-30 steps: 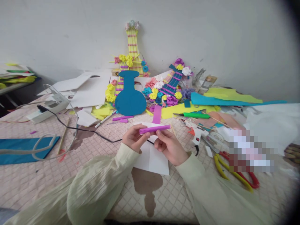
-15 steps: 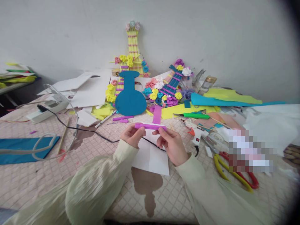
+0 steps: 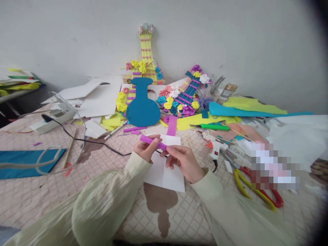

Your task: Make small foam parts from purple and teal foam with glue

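Between my two hands a narrow purple paper strip (image 3: 148, 139) slants down to the right, above a creased white sheet of paper (image 3: 164, 179). My left hand (image 3: 145, 148) is closed on the strip near its middle, thumb in front. My right hand (image 3: 183, 160) pinches its right end between thumb and fingers. Beyond them a flat purple paper piece (image 3: 172, 125) lies at the sheet's far edge. Two thin purple rolls (image 3: 134, 130) rest left of it. A blue guitar-shaped cutout (image 3: 143, 106) leans upright behind.
Decorated paper guitars (image 3: 146, 51) stand against the wall. A glue gun (image 3: 215, 147), a green utility knife (image 3: 214, 126), yellow-handled scissors (image 3: 242, 184) and red-handled ones lie on the right. A power strip (image 3: 55, 118) sits at left, its black cord (image 3: 110, 148) crossing the table.
The purple strip has gone from nearly level to tilted, its right end lower. My left fingers have moved along it toward the middle, and my right hand has shifted left and down.
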Motion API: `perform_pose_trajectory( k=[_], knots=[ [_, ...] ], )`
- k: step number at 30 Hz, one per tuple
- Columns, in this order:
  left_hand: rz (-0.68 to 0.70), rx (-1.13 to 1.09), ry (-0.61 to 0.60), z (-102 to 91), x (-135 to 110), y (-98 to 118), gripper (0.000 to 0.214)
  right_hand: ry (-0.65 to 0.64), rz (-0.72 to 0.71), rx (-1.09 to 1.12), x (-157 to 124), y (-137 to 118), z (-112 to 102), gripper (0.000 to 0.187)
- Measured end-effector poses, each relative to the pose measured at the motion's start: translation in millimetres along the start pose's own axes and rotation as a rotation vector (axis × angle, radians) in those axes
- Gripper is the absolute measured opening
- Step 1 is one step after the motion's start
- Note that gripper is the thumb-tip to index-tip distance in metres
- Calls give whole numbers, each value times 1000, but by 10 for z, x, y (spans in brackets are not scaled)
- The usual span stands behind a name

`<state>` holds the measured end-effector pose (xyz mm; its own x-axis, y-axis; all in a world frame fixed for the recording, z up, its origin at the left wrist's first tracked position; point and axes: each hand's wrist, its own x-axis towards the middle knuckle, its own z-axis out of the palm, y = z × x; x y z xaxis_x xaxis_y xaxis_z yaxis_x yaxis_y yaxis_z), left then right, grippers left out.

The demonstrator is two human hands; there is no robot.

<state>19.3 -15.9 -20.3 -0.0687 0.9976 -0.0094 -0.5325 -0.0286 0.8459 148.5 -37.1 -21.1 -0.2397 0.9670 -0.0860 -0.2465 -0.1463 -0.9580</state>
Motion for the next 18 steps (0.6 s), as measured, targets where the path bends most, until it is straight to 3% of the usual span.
perform_pose_trajectory(
  k=[4, 7, 12, 18],
  knots=[
    [-82, 52, -106, -11, -10, 23, 30, 94, -175, -167, -13, 15, -27, 29],
    [-131, 173, -250, -40, -14, 55, 31, 165, -261, -177, 2, -3, -69, 22],
    [-316, 239, -560, -77, -44, -9, 45, 172, -229, -118, 41, -39, -112, 15],
    [-364, 278, -586, -67, -71, -83, 49, 66, -128, -66, 23, -77, -82, 22]
  ],
)
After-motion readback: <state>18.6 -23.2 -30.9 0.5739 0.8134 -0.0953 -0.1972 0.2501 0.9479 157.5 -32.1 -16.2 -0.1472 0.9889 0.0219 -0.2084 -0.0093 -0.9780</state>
